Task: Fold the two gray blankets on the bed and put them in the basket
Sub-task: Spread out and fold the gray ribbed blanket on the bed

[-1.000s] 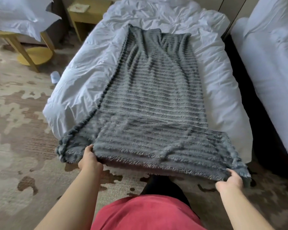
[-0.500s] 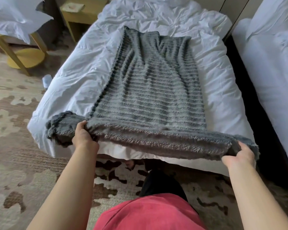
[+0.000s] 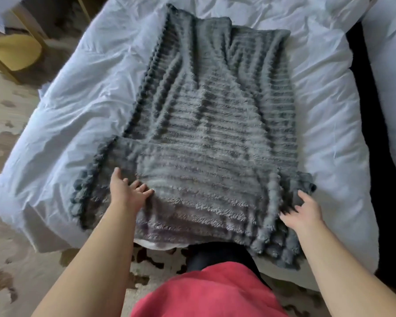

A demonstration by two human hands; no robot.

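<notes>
A gray ribbed blanket lies lengthwise down the middle of the white bed, its near end spread wide and hanging a little over the foot. My left hand rests flat on the blanket's near left part, fingers spread. My right hand lies open at the blanket's near right edge, fingers apart and touching the fabric. Neither hand grips anything. Only one gray blanket shows, and no basket is in view.
A second white bed stands at the right across a dark gap. A yellow wooden chair sits at the far left on the patterned carpet. My red clothing fills the bottom centre.
Both hands lifted the blanket's near edge, carried it forward onto the bed and let go. They now lie open on the fabric. The view has moved closer over the bed.
</notes>
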